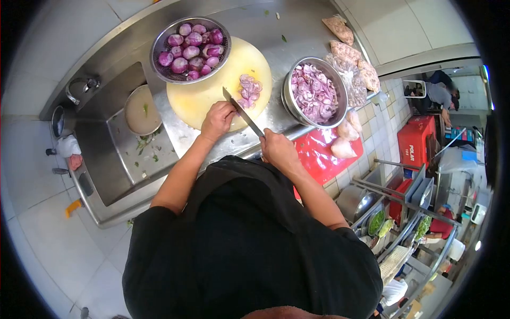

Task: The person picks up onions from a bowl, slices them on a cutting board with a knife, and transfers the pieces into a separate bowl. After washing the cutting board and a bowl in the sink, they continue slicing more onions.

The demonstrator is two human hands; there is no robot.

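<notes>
My right hand (279,151) is wrapped round the handle of a kitchen knife (243,112). The blade points up and to the left over a round, yellowish cutting board (186,109). Close beside the blade is my left hand (218,120), its fingers curled down on the board; whatever they hold is hidden. Sliced red onion (249,91) lies in a small heap just beyond the knife. A perforated metal colander (154,56) of whole peeled red onions rests over the board's far left edge. To the right stands a steel bowl (289,87) full of sliced onion.
On the left is a steel sink (106,170) with a pot of cloudy liquid (142,110) and a faucet (79,87). Several filled plastic bags (345,53) line the counter's right end. Below lies a red plastic sheet (324,159). A person (438,93) is in the background, near metal racks (404,202).
</notes>
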